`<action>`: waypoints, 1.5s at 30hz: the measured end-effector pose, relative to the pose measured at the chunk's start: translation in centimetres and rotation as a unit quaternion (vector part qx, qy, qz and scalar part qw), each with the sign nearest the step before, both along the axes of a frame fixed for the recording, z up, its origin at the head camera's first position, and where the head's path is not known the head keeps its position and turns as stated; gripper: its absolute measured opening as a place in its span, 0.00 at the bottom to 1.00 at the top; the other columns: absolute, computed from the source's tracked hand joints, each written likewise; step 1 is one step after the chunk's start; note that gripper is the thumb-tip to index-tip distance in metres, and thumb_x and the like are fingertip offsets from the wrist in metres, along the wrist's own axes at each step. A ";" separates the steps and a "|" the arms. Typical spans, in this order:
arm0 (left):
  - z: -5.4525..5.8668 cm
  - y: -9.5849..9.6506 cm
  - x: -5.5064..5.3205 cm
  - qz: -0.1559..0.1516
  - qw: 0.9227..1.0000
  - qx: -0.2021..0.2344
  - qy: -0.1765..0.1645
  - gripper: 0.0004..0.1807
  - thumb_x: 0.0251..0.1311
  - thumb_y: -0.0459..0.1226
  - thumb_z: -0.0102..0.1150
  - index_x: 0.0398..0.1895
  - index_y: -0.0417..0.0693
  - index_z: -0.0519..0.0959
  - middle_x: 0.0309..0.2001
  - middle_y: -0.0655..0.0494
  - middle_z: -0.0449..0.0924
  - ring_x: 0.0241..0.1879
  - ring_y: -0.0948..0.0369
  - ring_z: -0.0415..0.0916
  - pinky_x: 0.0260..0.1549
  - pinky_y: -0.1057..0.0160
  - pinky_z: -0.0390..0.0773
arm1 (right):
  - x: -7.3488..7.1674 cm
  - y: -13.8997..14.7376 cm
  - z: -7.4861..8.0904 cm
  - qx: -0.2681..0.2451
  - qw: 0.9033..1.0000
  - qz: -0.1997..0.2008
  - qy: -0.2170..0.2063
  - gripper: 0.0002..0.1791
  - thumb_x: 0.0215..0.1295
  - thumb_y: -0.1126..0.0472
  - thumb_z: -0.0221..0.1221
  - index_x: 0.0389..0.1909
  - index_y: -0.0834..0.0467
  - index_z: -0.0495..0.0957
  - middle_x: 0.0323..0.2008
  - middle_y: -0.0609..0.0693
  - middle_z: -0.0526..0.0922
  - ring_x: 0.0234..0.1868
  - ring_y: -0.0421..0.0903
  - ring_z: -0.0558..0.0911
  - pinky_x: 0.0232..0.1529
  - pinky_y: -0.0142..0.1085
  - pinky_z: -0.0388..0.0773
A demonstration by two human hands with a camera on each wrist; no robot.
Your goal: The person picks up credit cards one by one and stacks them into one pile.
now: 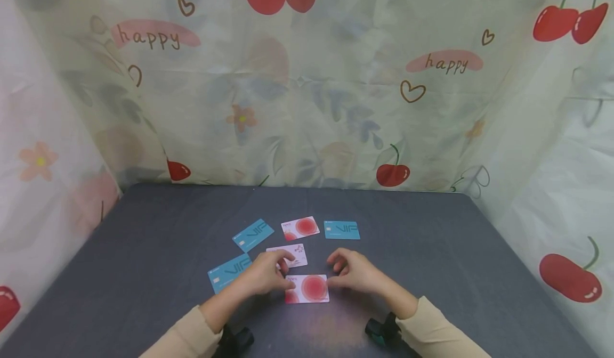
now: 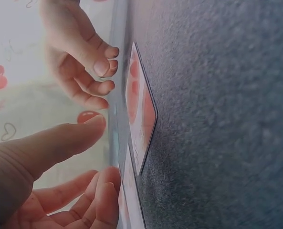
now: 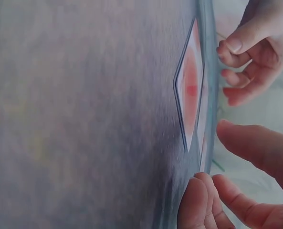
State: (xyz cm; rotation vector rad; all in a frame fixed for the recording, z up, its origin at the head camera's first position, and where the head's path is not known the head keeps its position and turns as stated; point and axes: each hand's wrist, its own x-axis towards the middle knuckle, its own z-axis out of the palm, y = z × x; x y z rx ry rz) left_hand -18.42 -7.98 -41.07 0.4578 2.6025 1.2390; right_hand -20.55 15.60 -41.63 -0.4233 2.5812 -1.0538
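Note:
A pink card with red circles (image 1: 314, 289) lies flat on the dark table nearest the person. Over its left end hovers my left hand (image 1: 267, 273), thumb and fingers apart and loosely bent, with nothing held. My right hand (image 1: 357, 271) hangs just beyond the card's right edge, likewise loosely bent around air. Behind the near card is a pale pink card (image 1: 299, 252), partly covered by the left fingers. In the left wrist view, the near card (image 2: 140, 112) lies below both hands; the right wrist view shows a gap between the right thumb and fingers (image 3: 194, 200).
Farther back lie a second pink card with red circles (image 1: 306, 226) and a blue VIP card (image 1: 341, 230). Two more blue cards, one upper left (image 1: 253, 235) and one lower left (image 1: 227, 274), lie tilted. Cherry-printed cloth (image 1: 307, 91) hangs behind the dark table (image 1: 422, 230).

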 end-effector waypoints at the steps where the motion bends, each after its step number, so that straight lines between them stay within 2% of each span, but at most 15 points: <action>1: 0.0 0.0 -0.2 0.000 1.000 -0.002 0.001 0.27 0.44 0.34 0.70 0.51 0.37 0.75 0.32 0.48 0.75 0.23 0.63 0.69 0.21 0.68 0.71 | -0.1 0.1 0.0 -0.001 1.000 -0.004 0.002 0.22 0.48 0.59 0.69 0.43 0.59 0.73 0.32 0.51 0.76 0.29 0.43 0.75 0.31 0.33 0.76; 8: -0.1 0.6 -1.5 0.004 1.000 -0.001 0.011 0.25 0.44 0.36 0.71 0.48 0.38 0.76 0.33 0.49 0.77 0.27 0.62 0.70 0.23 0.68 0.73 | -1.3 1.3 -0.4 -0.011 0.999 -0.039 0.004 0.22 0.48 0.60 0.69 0.44 0.61 0.74 0.32 0.52 0.76 0.27 0.42 0.75 0.29 0.32 0.76; 15: -0.1 1.8 -3.4 0.013 1.000 0.017 0.018 0.24 0.44 0.37 0.69 0.46 0.37 0.77 0.33 0.48 0.79 0.29 0.62 0.72 0.25 0.69 0.74 | -2.7 2.1 -0.7 -0.002 0.996 -0.087 -0.001 0.22 0.49 0.60 0.69 0.45 0.61 0.74 0.31 0.52 0.76 0.25 0.41 0.75 0.28 0.32 0.75; 23: 0.2 3.3 -5.0 0.045 0.999 0.021 -0.006 0.25 0.47 0.37 0.69 0.50 0.38 0.75 0.34 0.49 0.78 0.29 0.61 0.72 0.26 0.68 0.76 | -4.6 3.3 -1.1 -0.004 0.992 -0.129 0.000 0.22 0.50 0.62 0.68 0.46 0.62 0.73 0.29 0.51 0.75 0.22 0.41 0.75 0.27 0.32 0.73; 31: -0.2 4.8 -6.5 0.062 0.997 0.023 0.027 0.22 0.45 0.34 0.69 0.45 0.37 0.75 0.31 0.48 0.78 0.29 0.61 0.71 0.34 0.65 0.73 | -5.9 4.3 -1.1 -0.024 0.989 -0.144 0.009 0.24 0.52 0.64 0.67 0.48 0.67 0.71 0.29 0.52 0.75 0.21 0.40 0.74 0.26 0.31 0.75; 36: -0.4 5.8 -7.4 0.067 0.997 0.005 0.032 0.24 0.45 0.35 0.69 0.47 0.37 0.75 0.32 0.48 0.78 0.31 0.60 0.71 0.34 0.65 0.72 | -6.8 4.4 -0.9 -0.014 0.987 -0.159 0.001 0.24 0.53 0.64 0.66 0.50 0.67 0.71 0.31 0.53 0.74 0.23 0.41 0.73 0.26 0.30 0.74; 39: -0.4 6.3 -7.9 0.070 0.996 -0.013 0.047 0.26 0.45 0.36 0.69 0.49 0.35 0.75 0.32 0.49 0.77 0.31 0.59 0.71 0.34 0.64 0.72 | -7.4 4.4 -0.8 -0.011 0.986 -0.169 -0.003 0.24 0.52 0.64 0.66 0.50 0.67 0.70 0.32 0.54 0.74 0.24 0.42 0.73 0.26 0.31 0.74; 45: -0.7 7.1 -9.0 0.070 0.996 -0.022 0.050 0.26 0.45 0.36 0.68 0.50 0.34 0.75 0.31 0.49 0.78 0.31 0.59 0.73 0.34 0.64 0.72 | -8.3 4.6 -0.7 -0.005 0.983 -0.185 -0.011 0.25 0.52 0.65 0.66 0.50 0.67 0.69 0.33 0.55 0.74 0.23 0.42 0.73 0.26 0.30 0.75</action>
